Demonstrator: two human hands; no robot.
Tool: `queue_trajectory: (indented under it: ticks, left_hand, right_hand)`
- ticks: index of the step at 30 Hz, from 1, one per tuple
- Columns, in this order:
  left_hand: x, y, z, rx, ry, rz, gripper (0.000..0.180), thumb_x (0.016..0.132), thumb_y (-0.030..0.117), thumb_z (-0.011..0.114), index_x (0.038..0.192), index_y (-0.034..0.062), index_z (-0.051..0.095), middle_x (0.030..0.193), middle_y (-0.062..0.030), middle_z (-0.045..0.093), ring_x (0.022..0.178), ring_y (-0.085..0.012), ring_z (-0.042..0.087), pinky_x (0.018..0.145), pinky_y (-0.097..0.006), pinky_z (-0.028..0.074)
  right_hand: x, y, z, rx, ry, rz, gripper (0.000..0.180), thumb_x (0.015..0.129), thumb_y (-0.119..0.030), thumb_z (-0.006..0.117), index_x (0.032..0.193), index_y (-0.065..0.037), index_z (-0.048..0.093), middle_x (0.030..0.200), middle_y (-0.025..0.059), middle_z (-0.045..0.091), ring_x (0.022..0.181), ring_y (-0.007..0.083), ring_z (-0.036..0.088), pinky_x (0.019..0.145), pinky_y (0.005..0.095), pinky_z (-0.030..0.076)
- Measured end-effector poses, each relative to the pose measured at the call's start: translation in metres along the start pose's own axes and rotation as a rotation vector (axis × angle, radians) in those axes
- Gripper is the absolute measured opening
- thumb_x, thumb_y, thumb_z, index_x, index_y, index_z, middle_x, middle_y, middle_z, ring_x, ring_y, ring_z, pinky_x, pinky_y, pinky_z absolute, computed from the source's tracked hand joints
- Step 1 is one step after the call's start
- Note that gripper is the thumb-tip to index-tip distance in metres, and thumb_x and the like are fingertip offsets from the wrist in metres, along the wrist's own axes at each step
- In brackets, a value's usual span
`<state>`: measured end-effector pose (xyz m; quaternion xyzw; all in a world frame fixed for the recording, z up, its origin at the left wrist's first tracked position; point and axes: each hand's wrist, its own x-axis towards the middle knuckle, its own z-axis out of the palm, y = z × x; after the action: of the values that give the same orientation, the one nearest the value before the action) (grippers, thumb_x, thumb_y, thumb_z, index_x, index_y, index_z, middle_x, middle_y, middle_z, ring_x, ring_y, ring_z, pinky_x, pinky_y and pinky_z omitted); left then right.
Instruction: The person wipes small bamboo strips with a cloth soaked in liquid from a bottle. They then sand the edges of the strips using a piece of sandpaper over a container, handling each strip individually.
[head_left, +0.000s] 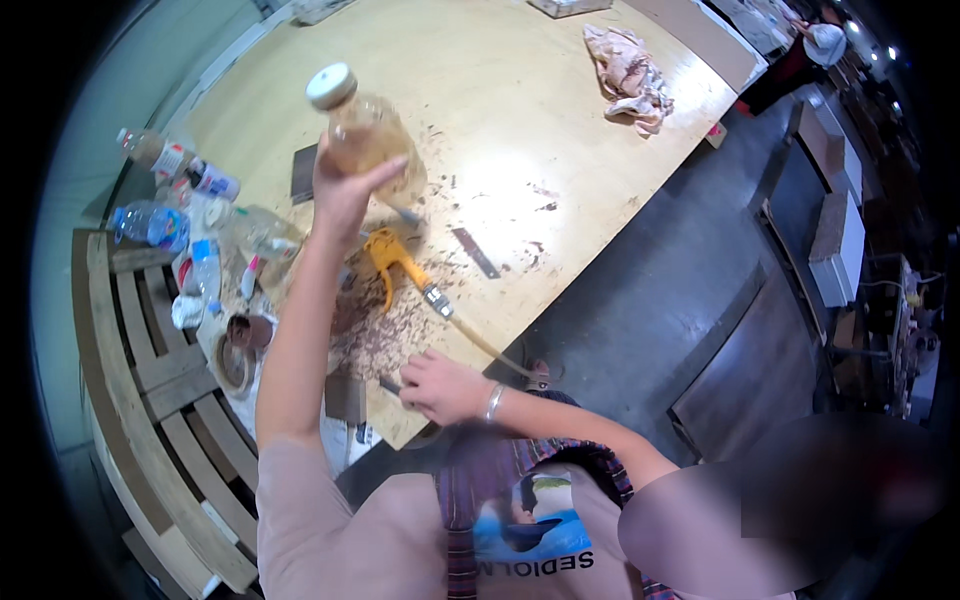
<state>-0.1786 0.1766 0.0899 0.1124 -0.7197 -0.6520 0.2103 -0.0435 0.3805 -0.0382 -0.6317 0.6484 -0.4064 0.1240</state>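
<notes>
One hand, the left hand (pixel 345 190), clamps a tilted capped bottle (pixel 368 135); the right hand (pixel 440 388) pinches a dark tool (pixel 390 384). A loose grip may drop the bottle onto the table (pixel 560 110).

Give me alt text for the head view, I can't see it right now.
The left hand lifts a clear plastic bottle of amber liquid above a light wooden table. The right hand grips a small dark tool near a yellow-handled air gun and wood shavings.
</notes>
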Motion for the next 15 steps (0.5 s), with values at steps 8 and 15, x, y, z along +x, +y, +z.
queue_trajectory:
  ticks: [8, 15]
  left_hand:
    - [-0.223, 0.052, -0.085, 0.393, 0.058, -0.138, 0.081, 0.058, 0.006, 0.087, 0.129, 0.0021, 0.047, 0.118, -0.0098, 0.059, 0.110, -0.0189, 0.058, 0.095, -0.034, 0.047]
    - [-0.340, 0.039, -0.112, 0.775, 0.100, -0.311, 0.080, 0.051, 0.011, 0.086, 0.124, 0.0031, 0.055, 0.112, -0.0133, 0.064, 0.107, -0.0278, 0.060, 0.095, -0.038, 0.046]
  right_hand:
    - [0.000, -0.001, 0.007, -0.083, 0.022, -0.014, 0.016, 0.064, -0.012, 0.063, 0.079, -0.012, 0.056, 0.085, 0.0083, 0.049, 0.087, 0.0270, 0.051, 0.076, 0.0386, 0.039]
    - [-0.009, -0.018, 0.022, -0.145, 0.145, 0.108, 0.017, 0.065, -0.004, 0.063, 0.080, -0.012, 0.060, 0.082, 0.0062, 0.051, 0.083, 0.0264, 0.050, 0.072, 0.0381, 0.039]
